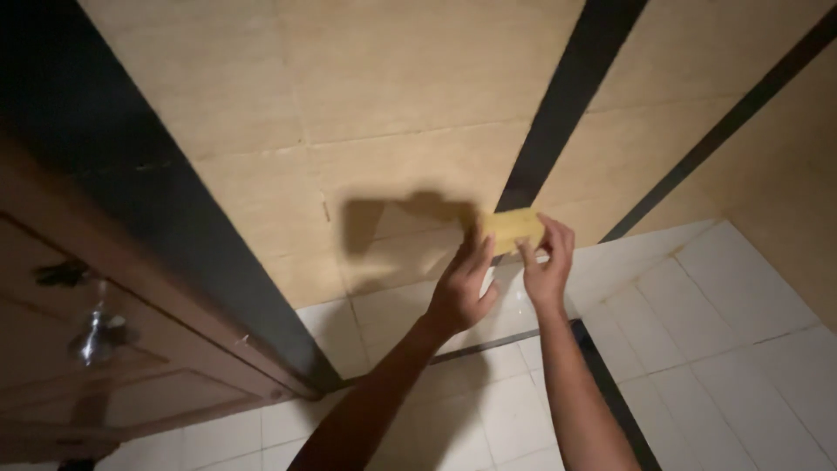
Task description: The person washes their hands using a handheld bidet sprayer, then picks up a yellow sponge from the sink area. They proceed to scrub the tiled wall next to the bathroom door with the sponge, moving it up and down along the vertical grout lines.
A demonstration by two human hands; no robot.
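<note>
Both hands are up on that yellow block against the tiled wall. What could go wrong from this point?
1. The yellow block is pinched only at its ends by the left hand and right hand; it may slip and drop.
2. The light is dim and the hands' shadow falls on the beige tiles, so placement beside the dark strip could be misjudged.

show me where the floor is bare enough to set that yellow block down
Bare: the white tiles right of the right hand, and the beige floor between the dark stripes. Crowded: around the yellow block, gripped by both hands, left hand included, and by the wooden door.
</note>
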